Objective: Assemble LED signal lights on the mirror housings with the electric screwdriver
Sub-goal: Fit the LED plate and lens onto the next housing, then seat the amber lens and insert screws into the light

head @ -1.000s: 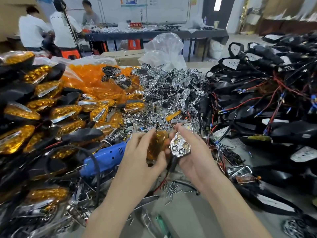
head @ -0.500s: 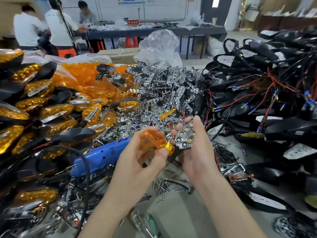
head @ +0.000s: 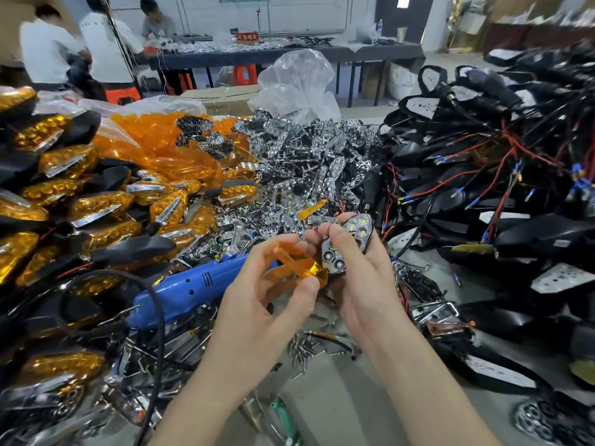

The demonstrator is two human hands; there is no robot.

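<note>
Head view: left hand (head: 273,304) pinches amber lens (head: 297,262); right hand (head: 363,284) clasps LED reflector (head: 347,243).

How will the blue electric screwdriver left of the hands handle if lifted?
Probably rigid and fairly heavy for its size: the blue electric screwdriver has a thick hard body. Its black cord loops over the clutter, so it will likely drag or snag loose parts. Its rounded barrel rests on that uneven heap, so a push may roll it.

Left hand (head: 257,312), right hand (head: 365,286), forearms bare
</note>
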